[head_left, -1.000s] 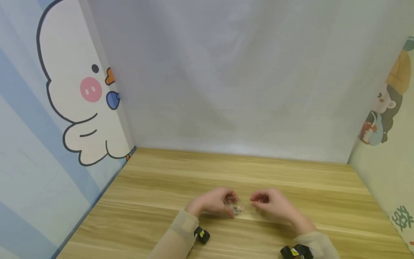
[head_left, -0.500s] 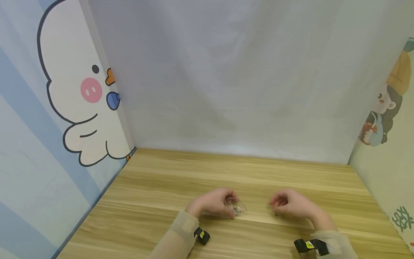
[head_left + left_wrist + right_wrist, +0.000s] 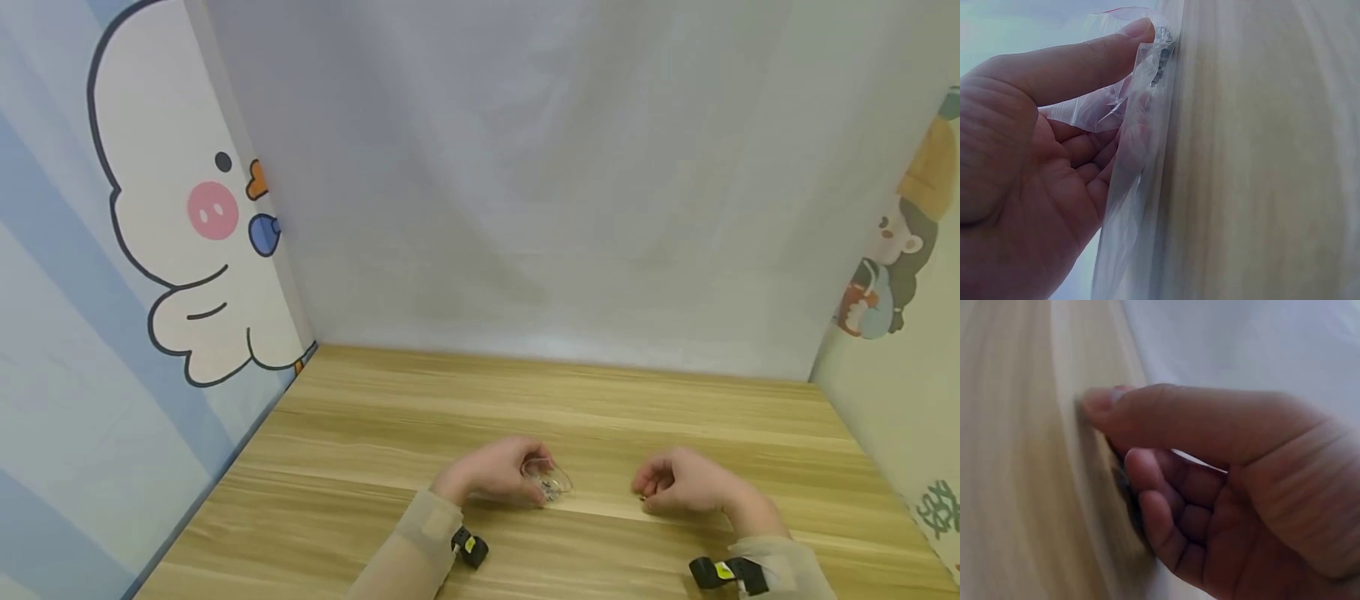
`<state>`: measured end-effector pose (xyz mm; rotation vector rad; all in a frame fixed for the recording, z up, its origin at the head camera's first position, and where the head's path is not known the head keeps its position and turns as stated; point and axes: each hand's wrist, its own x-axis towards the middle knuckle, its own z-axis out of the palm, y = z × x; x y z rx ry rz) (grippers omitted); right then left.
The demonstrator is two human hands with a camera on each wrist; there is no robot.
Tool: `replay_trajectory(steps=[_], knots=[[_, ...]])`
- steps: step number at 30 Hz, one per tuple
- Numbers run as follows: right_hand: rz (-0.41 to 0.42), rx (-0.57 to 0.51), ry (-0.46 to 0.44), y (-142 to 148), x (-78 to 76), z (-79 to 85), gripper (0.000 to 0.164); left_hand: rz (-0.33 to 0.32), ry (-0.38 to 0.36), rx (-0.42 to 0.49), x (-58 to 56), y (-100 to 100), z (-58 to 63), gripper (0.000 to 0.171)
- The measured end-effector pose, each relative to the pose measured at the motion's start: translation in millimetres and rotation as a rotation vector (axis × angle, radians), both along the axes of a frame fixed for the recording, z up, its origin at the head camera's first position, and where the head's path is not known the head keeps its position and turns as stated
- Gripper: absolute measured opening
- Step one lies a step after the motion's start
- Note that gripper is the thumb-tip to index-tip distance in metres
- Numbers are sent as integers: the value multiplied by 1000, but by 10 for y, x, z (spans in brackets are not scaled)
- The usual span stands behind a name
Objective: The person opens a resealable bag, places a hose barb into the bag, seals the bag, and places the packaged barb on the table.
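Note:
My left hand (image 3: pixel 498 471) holds a clear plastic bag (image 3: pixel 557 482) by its side, just above the table. Small grey metal pieces (image 3: pixel 1161 53) lie bunched inside, near the thumb tip in the left wrist view; they look like screws, though blur hides their exact kind. Farther right, my right hand (image 3: pixel 686 481) is low over the wood, its thumb and forefinger pinching a tiny dark piece (image 3: pixel 642 497). In the right wrist view the thumb tip meets the table surface, and the fingers mostly hide that piece.
The wood-grain table (image 3: pixel 480 392) extends back to a pale grey curtain (image 3: pixel 525 208). A printed panel (image 3: pixel 172 250) stands along the left side, another (image 3: pixel 892 350) along the right. Each wrist wears a black camera band (image 3: pixel 471 547).
My right hand has moved away from the bag to the right, then down and slightly nearer to me at the table. My left hand and the bag have stayed put.

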<state>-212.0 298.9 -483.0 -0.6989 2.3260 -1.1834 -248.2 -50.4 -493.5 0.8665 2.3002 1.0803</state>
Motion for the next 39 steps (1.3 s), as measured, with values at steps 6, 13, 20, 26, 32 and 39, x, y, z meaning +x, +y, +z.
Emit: replay_trajectory(steps=[6, 13, 20, 26, 32, 39], knots=[[-4, 5, 24, 17, 14, -19, 15, 8, -3, 3, -1, -6, -3, 44], [-43, 19, 33, 48, 63, -61, 13, 0, -5, 1, -6, -2, 7, 45], [-63, 15, 31, 32, 78, -64, 12, -1, 4, 2, -11, -3, 15, 44], [-63, 12, 39, 14, 96, -57, 11, -2, 10, -8, 1, -4, 26, 44], [-69, 32, 58, 3, 99, -40, 10, 1, 4, 4, -8, -2, 28, 44], [-69, 48, 57, 8, 105, -53, 9, 2, 0, -3, 2, -1, 25, 44]])
